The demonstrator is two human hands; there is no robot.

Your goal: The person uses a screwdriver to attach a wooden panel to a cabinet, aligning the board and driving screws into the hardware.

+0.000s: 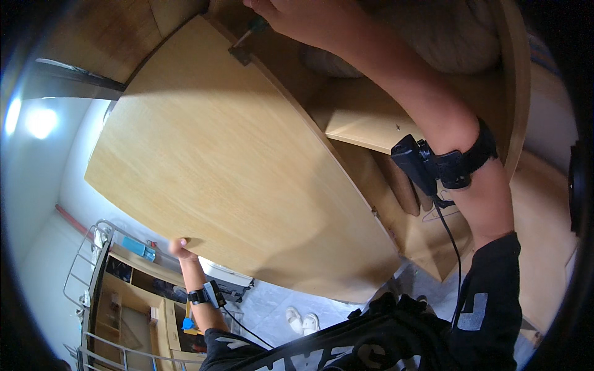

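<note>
My right hand (272, 13) is raised at the top edge of a light wooden cabinet door (210, 154), closed round what looks like a screwdriver with a dark green handle (256, 25), beside a metal hinge (240, 54). My left hand (182, 247) grips the door's outer edge lower down, thumb on its face. The door stands swung out from the cabinet. Inside, a grey-beige soft bundle (421, 37) lies on the upper shelf (359, 117); below are long brownish items (402, 185) and a wire hanger (436, 215). Both forearms wear black strapped devices with cables.
At the lower left stand a metal-framed loft bed (75, 269) and wooden furniture (120, 306). A dark suitcase (238, 290) sits below the door. White slippers (301, 320) lie on the grey tiled floor (278, 300). Pale wooden panels (541, 235) rise at the right.
</note>
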